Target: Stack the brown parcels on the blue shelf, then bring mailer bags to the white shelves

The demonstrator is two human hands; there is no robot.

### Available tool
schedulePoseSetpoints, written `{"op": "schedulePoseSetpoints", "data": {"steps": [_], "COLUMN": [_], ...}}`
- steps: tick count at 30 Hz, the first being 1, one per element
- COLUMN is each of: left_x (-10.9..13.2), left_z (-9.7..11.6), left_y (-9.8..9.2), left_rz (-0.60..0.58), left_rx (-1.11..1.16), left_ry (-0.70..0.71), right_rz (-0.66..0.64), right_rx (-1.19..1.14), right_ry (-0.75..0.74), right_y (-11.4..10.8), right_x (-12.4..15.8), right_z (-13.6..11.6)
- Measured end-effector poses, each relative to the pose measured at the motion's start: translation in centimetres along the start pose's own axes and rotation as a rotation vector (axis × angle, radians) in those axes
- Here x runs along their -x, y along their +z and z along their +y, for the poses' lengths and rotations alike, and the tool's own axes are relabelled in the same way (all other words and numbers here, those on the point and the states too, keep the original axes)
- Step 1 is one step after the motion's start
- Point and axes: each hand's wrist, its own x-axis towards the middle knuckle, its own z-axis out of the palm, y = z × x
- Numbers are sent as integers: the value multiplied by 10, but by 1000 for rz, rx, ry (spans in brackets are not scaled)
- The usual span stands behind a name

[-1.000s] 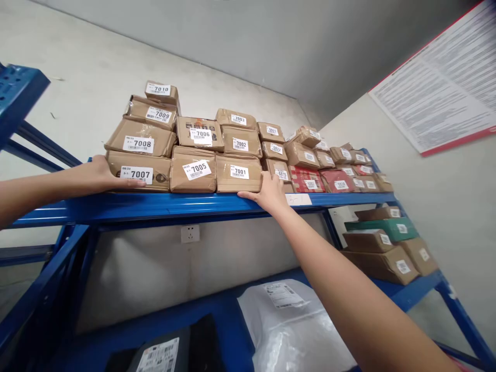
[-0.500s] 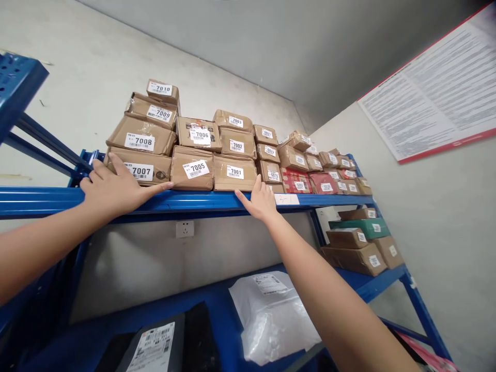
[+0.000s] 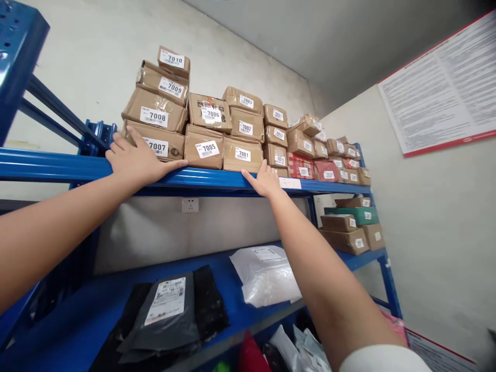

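Observation:
My left hand (image 3: 141, 157) lies spread against the front of the cardboard box labelled 7007 (image 3: 176, 146), its thumb stretched right below the box labelled 5, 7005 (image 3: 196, 150). At the lower right corner of the 7001 box (image 3: 234, 155), my right hand (image 3: 265, 178) rests with fingers apart on the edge of the blue upper shelf (image 3: 217, 180). Neither hand holds anything. Above the 7007 box are stacked the 7008 box (image 3: 135, 106), the 7009 box (image 3: 151, 77) and the small 7010 box (image 3: 185, 67). The 7006 box (image 3: 197, 106) sits on 7005.
More labelled boxes, including a red one (image 3: 295, 164), continue along the shelf to the right. Below lie a dark grey parcel bag (image 3: 170, 328) and a white parcel bag (image 3: 263, 279). A blue upright (image 3: 21, 51) stands at left. A green box (image 3: 351, 216) is among boxes lower right.
The view has tilted downward and shifted, so the boxes appear higher and more of the lower shelf shows. Both hands keep about the same places at the boxes and shelf edge.

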Motion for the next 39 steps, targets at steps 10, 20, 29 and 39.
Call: {"op": "schedulePoseSetpoints", "data": {"steps": [10, 20, 29, 39], "left_x": [171, 243, 249, 264], "left_z": [-54, -66, -57, -51], "left_y": [8, 36, 62, 48], "left_rz": [-786, -1108, -1024, -929], "left_rx": [18, -173, -213, -224], "left_ry": [359, 352, 312, 177], "right_rz": [-398, -273, -170, 224], "right_rx": [28, 51, -74, -34], "right_ry": [-265, -450, -553, -696], "right_y": [-3, 39, 63, 30], "right_x": [194, 242, 238, 282], "right_z": [67, 132, 126, 184]}}
